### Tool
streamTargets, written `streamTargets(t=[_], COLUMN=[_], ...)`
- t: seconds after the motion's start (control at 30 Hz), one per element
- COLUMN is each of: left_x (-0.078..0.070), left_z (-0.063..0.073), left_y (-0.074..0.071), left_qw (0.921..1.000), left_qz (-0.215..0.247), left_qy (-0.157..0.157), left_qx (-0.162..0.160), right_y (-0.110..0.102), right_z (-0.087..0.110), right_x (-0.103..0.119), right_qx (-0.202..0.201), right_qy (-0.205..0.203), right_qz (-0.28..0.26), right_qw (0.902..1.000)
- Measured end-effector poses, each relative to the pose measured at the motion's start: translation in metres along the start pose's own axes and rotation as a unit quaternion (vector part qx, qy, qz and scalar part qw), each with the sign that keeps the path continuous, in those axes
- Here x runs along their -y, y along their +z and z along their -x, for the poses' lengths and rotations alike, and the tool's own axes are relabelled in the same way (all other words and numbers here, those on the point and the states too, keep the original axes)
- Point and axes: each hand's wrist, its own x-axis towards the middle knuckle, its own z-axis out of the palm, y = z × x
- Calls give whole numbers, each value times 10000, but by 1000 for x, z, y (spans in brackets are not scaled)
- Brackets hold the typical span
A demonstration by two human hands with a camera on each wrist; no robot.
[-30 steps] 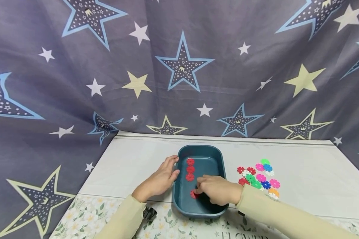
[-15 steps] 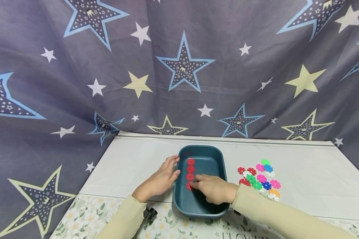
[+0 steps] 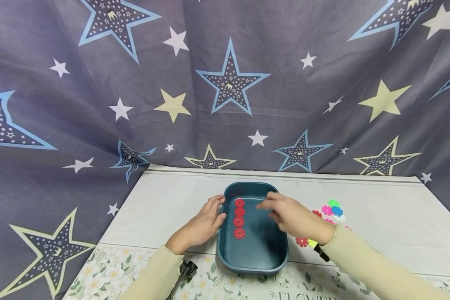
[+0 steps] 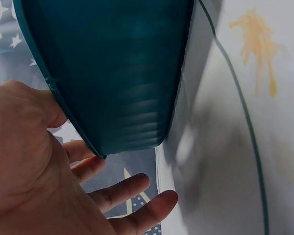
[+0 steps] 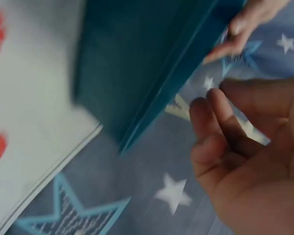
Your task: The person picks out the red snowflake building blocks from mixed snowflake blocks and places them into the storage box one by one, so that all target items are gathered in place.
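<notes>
Several red flower-shaped plastic discs (image 3: pixel 239 222) lie in a column along the left side of the dark teal tray (image 3: pixel 262 260). My left hand (image 3: pixel 202 225) rests at the tray's left rim, its fingertips and thumb on the edge. In the left wrist view, that hand (image 4: pixel 44 161) has its outer fingers spread away from the tray wall (image 4: pixel 112 73). My right hand (image 3: pixel 296 214) hovers over the tray's right side, fingers loosely bent. In the right wrist view, nothing shows between the fingers of the right hand (image 5: pixel 255 156).
To the tray's right lies a loose pile of coloured discs, partly hidden by the right forearm, with a blue disc (image 3: pixel 336 211) and a red disc (image 3: pixel 301 242) showing. A floral cloth (image 3: pixel 108 271) covers the near edge. A star-patterned curtain (image 3: pixel 285 108) hangs behind.
The right hand slid the lowest red disc up to the others in the column, let go of it, then lifted away to the upper right. The left hand stayed at the rim.
</notes>
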Motion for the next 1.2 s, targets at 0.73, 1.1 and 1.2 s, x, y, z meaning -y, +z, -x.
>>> streamTargets(t=[0.73,1.1,1.2], left_x=[0,0,-1], left_z=[0,-1,-1], left_y=[0,-1,-1], left_qw=[9999,10000,10000], left_qz=[-115,-92,-60], left_qy=[-18,-28,-32], left_qx=[15,16,24], right_y=[-1,3,2], right_z=[68,77,78], right_x=[-100,-116,-117], right_qx=[798,500,240], right_qy=[2316,2450,2470], right_qz=[-54,-387,-532], right_qw=[9695,9675,9673])
